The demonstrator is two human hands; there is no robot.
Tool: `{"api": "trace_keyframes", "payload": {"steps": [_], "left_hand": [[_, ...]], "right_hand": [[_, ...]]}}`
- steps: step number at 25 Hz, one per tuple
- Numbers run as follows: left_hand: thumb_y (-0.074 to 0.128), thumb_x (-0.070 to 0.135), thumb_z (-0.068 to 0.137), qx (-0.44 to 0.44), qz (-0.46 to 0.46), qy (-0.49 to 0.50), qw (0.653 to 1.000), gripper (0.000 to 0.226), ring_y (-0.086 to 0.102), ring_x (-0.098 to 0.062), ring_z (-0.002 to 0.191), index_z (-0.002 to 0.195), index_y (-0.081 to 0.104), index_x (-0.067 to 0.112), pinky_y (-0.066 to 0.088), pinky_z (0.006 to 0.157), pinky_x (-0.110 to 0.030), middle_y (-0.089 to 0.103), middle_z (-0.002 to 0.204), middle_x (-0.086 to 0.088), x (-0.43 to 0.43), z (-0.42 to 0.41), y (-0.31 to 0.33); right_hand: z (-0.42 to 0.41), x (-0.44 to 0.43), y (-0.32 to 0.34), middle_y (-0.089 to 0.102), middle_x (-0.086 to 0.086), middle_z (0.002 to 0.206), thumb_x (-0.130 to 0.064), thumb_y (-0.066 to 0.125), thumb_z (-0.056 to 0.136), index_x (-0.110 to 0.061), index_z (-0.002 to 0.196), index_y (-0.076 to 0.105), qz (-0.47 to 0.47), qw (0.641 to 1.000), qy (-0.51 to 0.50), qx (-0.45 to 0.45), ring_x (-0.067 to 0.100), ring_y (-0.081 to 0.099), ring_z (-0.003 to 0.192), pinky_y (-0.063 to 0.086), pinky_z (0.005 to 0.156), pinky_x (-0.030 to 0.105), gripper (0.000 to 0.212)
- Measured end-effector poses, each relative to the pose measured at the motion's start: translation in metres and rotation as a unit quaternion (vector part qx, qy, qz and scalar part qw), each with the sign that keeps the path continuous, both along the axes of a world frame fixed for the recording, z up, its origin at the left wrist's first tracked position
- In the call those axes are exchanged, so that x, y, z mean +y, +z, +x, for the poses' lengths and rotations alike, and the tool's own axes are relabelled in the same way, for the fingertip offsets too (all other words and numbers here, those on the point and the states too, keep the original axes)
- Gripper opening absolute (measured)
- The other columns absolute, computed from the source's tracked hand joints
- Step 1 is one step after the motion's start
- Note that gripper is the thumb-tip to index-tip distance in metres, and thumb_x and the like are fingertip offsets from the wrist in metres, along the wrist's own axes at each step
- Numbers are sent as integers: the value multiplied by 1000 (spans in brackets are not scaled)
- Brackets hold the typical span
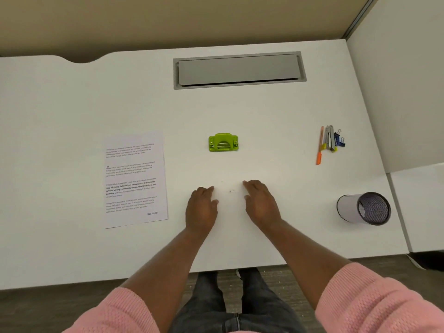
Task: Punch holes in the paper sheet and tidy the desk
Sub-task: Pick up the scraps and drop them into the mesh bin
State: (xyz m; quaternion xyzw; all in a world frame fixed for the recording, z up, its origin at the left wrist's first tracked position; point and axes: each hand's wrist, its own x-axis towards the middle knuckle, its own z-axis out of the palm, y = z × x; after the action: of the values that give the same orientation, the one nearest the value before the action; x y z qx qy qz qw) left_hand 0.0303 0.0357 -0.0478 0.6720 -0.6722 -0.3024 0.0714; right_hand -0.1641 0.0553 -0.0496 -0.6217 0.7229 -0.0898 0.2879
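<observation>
Paper sheet [135, 180] lies flat on the white bench [72, 104], to the left of our hands, with four blocks of printed text and a small word at its lower right corner. Its near left corner is close to the front edge of the bench. We see the green hole punch [223, 142] standing alone in the middle of the bench, farther from us than both hands and well apart from the sheet.

Our left hand [201, 207] and right hand [260, 203] rest palm down on the bench, side by side with a small gap between them. Each grip is loose and empty, the fingers stretched forward and touching nothing but the surface.

On the right side we see an orange pen [320, 145], a stapler [329, 138] just beside it, and blue binder clips [340, 139] touching the stapler. Nearer to us on the same side, a mesh pen holder [364, 207] lies tipped on its side, its opening turned to the right front. At the back of the bench there is a grey cable flap [239, 69], closed. Pink sleeves [374, 301] cover our upper arms.
</observation>
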Motion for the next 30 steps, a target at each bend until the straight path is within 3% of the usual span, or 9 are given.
{"api": "trace_keyframes", "payload": {"steps": [6, 9, 12, 16, 18, 21, 23, 26, 30], "left_hand": [[54, 16, 97, 40, 3, 27, 999, 30, 61, -19, 112, 123, 67, 18, 48, 94, -32, 68, 117, 1, -9, -12, -3], [52, 12, 97, 39, -20, 36, 998, 32, 58, -20, 115, 125, 66, 16, 48, 96, -33, 66, 120, -1, -11, -9, -2], [53, 7, 94, 9, -35, 3, 999, 38, 54, -23, 119, 131, 62, 12, 46, 101, -34, 63, 126, -3, -9, -3, -2], [55, 10, 95, -12, -40, -47, 998, 38, 48, -23, 131, 132, 62, 11, 40, 107, -35, 57, 137, -4, 5, 3, -6], [56, 10, 95, -22, -57, -78, 995, 36, 48, -23, 132, 130, 64, 10, 39, 106, -36, 57, 140, -5, 13, 6, -8], [62, 12, 90, -61, -82, -85, 991, 37, 54, -25, 123, 127, 64, 10, 42, 101, -39, 61, 132, -4, 22, 10, -8], [67, 13, 87, -84, -86, -50, 991, 39, 58, -26, 111, 126, 65, 12, 44, 91, -40, 63, 120, -3, 26, 10, -7], [66, 9, 88, -84, -86, -52, 991, 40, 59, -27, 101, 127, 65, 11, 45, 84, -39, 64, 110, -4, 29, 9, -9], [62, -2, 87, -52, -80, -82, 992, 44, 60, -27, 100, 129, 64, 8, 46, 86, -38, 65, 110, -7, 29, 10, -12]], "right_hand": [[21, -16, -5, 61, 3, 129, 0, 50, 92, -14, 138, 58, -3, 997, 83, -1, 24, 57, 117, 52, 92, 36, 48], [29, -26, -4, 57, 7, 140, 5, 51, 87, -11, 142, 55, -30, 993, 115, -6, 27, 52, 128, 51, 99, 40, 57], [36, -30, -2, 52, 15, 146, 11, 52, 81, -4, 143, 52, -51, 983, 176, 7, 33, 47, 136, 46, 106, 42, 64], [34, -5, 2, 59, 16, 136, 15, 52, 75, 0, 136, 58, -60, 976, 209, -6, 34, 56, 125, 55, 94, 42, 63], [31, 9, 1, 60, 13, 136, 14, 52, 81, -2, 136, 59, -53, 977, 203, -29, 31, 56, 126, 55, 95, 43, 57], [19, 16, -2, 51, 8, 147, 9, 49, 88, -7, 144, 52, -28, 996, 75, -38, 23, 47, 136, 46, 109, 39, 58], [13, 15, 0, 49, 11, 146, 14, 49, 83, -2, 144, 50, -27, 1000, 11, -11, 27, 48, 133, 50, 103, 40, 64], [21, 16, 4, 51, 18, 140, 19, 49, 74, 6, 140, 49, -27, 997, 57, 41, 34, 51, 126, 54, 95, 41, 67], [38, 24, 2, 51, 20, 141, 19, 50, 77, 7, 141, 48, -24, 991, 126, 24, 36, 51, 126, 55, 93, 40, 65]]}}
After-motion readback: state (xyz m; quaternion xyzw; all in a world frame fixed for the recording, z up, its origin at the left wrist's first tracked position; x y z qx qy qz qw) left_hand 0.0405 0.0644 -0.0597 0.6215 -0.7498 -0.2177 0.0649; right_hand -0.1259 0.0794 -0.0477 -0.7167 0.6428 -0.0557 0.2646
